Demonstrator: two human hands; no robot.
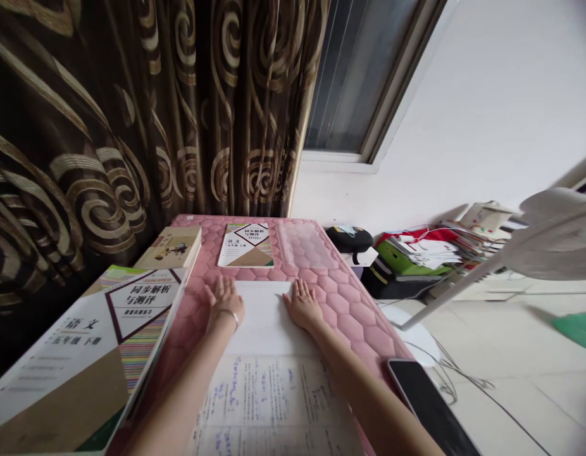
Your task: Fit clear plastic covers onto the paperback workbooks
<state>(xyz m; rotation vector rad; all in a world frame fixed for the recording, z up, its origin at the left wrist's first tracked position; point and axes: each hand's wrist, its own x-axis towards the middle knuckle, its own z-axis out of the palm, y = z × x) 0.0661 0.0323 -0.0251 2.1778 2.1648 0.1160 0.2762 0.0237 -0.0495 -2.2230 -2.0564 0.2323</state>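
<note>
A blank white sheet point(265, 316) lies in the middle of the pink quilted surface. My left hand point(225, 303) rests flat on its left edge, fingers stretched out, a bracelet at the wrist. On the right edge my right hand point(303, 304) lies flat too, fingers extended. Neither hand grips anything. Nearer to me, meeting the white sheet, is a printed page point(271, 392) with blue handwriting. My forearms cover parts of its sides.
Workbooks point(98, 354) and a tan book point(172, 247) are stacked at left. Behind the hands lie another workbook point(245, 246) and a translucent sheet point(306, 245). A black phone point(428, 402) sits at the right edge. A white fan point(468, 278) stands on the floor beyond.
</note>
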